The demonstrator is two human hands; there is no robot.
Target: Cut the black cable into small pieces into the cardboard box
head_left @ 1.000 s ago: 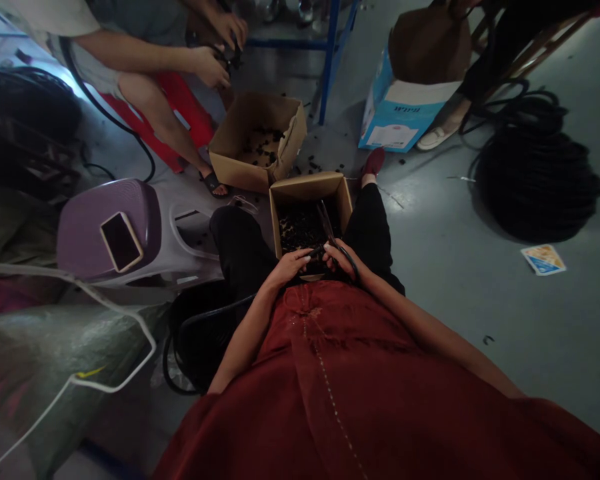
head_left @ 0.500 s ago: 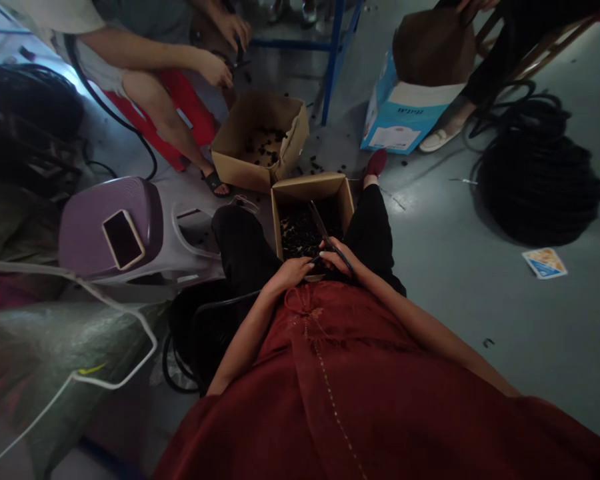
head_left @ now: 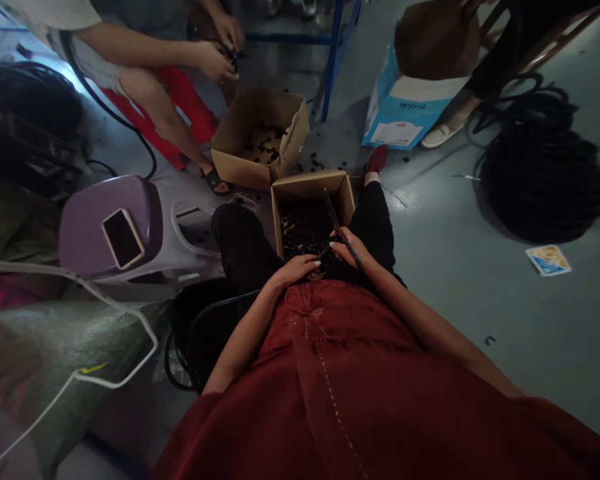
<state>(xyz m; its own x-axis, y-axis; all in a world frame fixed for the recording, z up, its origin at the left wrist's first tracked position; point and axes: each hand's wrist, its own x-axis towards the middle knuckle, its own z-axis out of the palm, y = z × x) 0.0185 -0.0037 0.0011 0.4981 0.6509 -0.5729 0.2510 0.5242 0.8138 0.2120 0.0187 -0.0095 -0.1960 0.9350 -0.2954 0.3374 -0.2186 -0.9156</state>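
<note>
A cardboard box stands between my knees, with many small black pieces inside. At its near edge my left hand is closed on a thin black cord, whose end points toward the other hand. My right hand is closed around dark scissors; the blades point up and away over the box, and the handle lies against the palm. A small gap separates the two hands. Whether the blades are parted cannot be made out.
A second cardboard box with black pieces adjoins mine, beside a seated person's legs. A phone lies on a purple stool at left. A blue-and-white box and a black coil are at right.
My right hand and the scissors have moved right and slightly up, away from my left hand, which has shifted slightly. The other person's hands have also moved.
</note>
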